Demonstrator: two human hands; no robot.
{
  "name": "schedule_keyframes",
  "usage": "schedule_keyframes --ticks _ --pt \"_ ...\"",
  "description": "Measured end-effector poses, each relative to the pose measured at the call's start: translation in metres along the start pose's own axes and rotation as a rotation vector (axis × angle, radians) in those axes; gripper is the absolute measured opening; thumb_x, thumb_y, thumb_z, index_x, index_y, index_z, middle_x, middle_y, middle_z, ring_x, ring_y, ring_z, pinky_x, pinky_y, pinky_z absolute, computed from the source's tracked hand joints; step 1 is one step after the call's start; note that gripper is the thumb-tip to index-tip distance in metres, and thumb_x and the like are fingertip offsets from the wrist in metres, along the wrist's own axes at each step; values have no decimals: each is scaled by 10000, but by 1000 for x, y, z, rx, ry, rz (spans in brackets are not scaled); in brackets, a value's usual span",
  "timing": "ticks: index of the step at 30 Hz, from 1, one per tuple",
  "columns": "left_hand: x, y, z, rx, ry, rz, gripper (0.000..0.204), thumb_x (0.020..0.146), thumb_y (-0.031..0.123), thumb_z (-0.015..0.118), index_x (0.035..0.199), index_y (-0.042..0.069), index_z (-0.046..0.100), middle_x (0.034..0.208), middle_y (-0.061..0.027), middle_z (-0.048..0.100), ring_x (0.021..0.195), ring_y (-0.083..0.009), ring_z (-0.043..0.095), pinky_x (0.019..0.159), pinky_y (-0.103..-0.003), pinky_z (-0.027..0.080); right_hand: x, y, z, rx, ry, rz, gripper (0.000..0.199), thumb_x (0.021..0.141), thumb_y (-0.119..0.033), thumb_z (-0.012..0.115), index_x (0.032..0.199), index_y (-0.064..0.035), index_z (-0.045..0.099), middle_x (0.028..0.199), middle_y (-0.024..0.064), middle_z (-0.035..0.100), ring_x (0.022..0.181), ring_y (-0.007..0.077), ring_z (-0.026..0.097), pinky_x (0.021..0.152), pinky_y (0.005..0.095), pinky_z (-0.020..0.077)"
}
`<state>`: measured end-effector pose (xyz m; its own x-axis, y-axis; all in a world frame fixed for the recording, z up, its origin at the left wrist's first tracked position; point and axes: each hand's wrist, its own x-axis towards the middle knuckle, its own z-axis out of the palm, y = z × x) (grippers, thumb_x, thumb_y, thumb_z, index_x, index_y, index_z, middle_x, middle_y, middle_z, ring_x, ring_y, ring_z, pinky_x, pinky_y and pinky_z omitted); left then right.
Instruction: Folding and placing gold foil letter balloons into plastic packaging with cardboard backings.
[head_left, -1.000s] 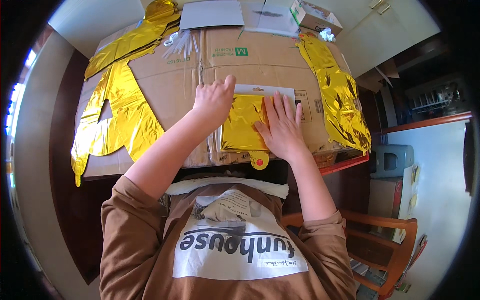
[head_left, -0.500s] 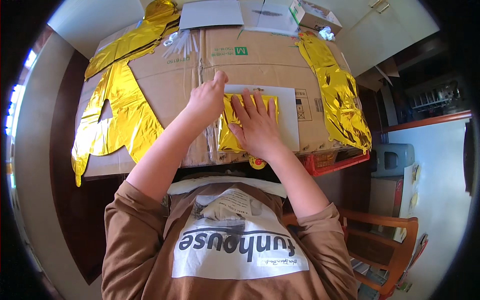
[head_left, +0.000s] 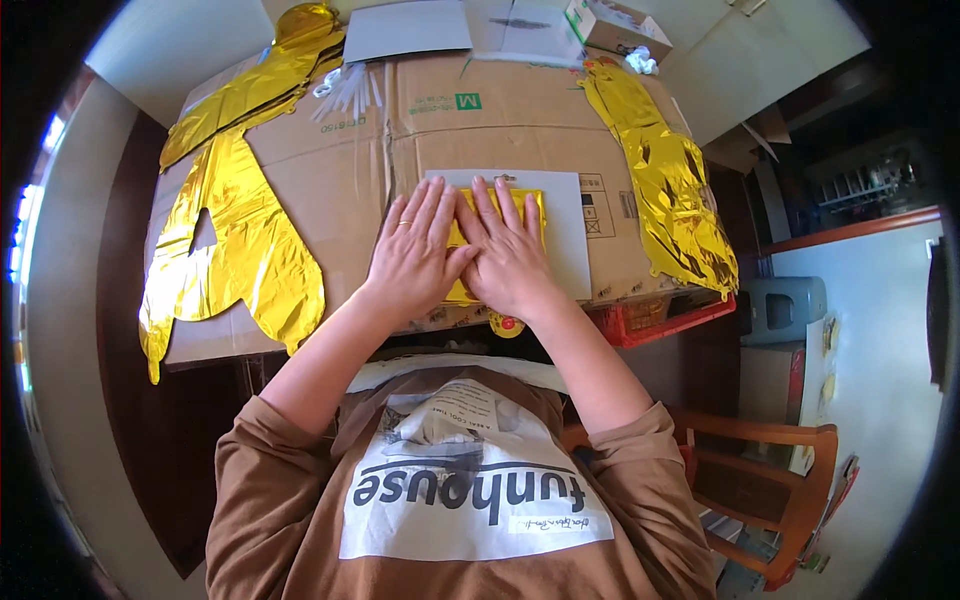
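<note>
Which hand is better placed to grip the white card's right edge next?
Right, likely: the right hand lies on the gold foil, nearer that edge of the white card; the left hand is farther.

From here I see large black lettering, upside down, on the shirt, lower centre. On the cardboard, upper centre, I make out green characters and a green square with a white letter.

Folded foil shiny gold; backing card white; cardboard brown, green print; crate red.
</note>
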<state>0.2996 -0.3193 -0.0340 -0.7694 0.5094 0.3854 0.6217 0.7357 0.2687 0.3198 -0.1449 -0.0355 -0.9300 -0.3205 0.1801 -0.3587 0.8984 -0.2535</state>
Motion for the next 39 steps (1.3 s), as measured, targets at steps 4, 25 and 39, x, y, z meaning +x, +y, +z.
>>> schedule_keyframes --ticks 4,25,39 --pt "-2 -5 4 61 -30 15 787 993 540 492 1494 -57 378 1541 -263 403 1450 -394 370 1184 -538 264 0 6 -5 194 77 -1 675 981 -257 513 1583 -67 274 1633 226 262 1517 413 228 1214 615 90" --pt "-4 -7 -6 95 -146 72 891 958 599 498 1529 -60 315 1602 -243 311 1506 -372 271 1233 -527 147 -45 64 -32 -35 -9 21 667 1044 -451 443 1565 -54 315 1634 157 299 1522 322 253 1236 560 92" --pt "4 31 2 51 -127 -10 905 941 585 544 1520 -71 314 1597 -286 278 1508 -427 228 1233 -529 147 -20 97 -81 454 101 222 249 918 -110 659 1152 -41 702 1032 172 683 912 293 690 800 365 549"
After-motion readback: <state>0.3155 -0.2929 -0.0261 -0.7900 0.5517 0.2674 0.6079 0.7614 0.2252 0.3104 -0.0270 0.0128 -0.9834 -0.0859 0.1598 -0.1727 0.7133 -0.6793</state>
